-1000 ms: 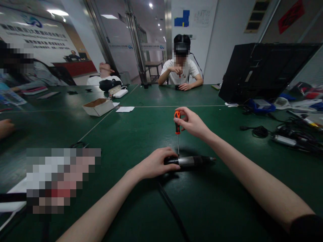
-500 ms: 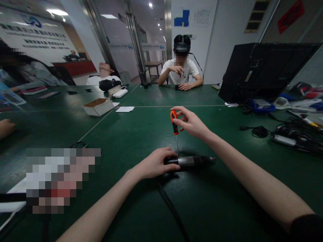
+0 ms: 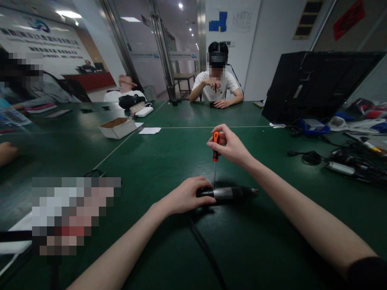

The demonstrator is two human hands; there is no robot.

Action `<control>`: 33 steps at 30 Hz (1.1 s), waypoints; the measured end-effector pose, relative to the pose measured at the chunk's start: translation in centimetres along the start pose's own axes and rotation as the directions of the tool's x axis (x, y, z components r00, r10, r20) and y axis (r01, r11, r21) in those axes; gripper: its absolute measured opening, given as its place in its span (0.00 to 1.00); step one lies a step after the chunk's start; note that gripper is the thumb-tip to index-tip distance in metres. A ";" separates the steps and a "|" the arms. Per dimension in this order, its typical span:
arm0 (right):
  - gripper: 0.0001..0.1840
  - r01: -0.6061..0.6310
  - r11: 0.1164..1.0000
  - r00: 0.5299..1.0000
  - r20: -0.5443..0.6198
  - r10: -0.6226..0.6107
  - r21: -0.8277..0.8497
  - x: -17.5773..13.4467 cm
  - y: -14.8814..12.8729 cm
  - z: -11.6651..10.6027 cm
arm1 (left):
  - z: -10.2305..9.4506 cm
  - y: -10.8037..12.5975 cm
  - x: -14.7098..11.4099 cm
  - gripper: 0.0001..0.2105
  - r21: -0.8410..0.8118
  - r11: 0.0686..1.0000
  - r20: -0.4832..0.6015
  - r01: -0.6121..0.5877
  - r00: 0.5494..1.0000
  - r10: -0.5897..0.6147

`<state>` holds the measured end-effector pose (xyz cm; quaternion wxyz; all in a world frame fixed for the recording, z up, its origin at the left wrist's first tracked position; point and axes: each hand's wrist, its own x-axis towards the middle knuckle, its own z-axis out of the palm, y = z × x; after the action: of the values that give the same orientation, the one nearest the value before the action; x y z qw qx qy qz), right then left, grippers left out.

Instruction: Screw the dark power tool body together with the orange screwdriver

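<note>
My left hand [image 3: 189, 194] is closed around the rear end of a corded electric hand tool [image 3: 223, 193], black with a silver band and a tapered nose pointing right. The tool lies on its side on the green table. From above, my right hand [image 3: 231, 144] grips the orange and black handle of a screwdriver [image 3: 215, 146] between thumb and fingers. The screwdriver stands almost upright. Its thin shaft reaches down to the tool's top, right by my left fingertips. Whatever the tip meets there is too small to make out.
A black cable [image 3: 205, 249] runs toward me under my left wrist. An open white box [image 3: 117, 129] stands at left beyond a blurred-out patch. To the right are a large black monitor [image 3: 314, 88] and tangled cables [image 3: 350, 157]. A person [image 3: 216, 78] sits opposite.
The screwdriver's handle has swung slightly right, making it more upright. My right fingers have shifted around the handle. My left hand and the electric hand tool have stayed in place.
</note>
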<state>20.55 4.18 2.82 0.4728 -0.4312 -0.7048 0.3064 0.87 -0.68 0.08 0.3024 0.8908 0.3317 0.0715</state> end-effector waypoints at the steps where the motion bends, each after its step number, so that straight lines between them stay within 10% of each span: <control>1: 0.20 0.004 1.000 1.000 0.018 -0.005 0.010 0.0 -0.2 0.0 | 0.0 0.0 0.0 0.18 0.003 1.000 0.003 0.000 1.000 0.000; 33: 0.17 0.054 0.999 0.998 0.032 -0.054 0.007 -0.2 -0.6 0.5 | 0.1 -0.1 0.0 0.18 0.024 1.000 -0.013 -0.013 1.000 0.013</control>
<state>19.94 3.71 3.08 0.4708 -0.4057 -0.7228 0.3024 0.86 -0.69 -0.05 0.2891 0.8959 0.3286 0.0756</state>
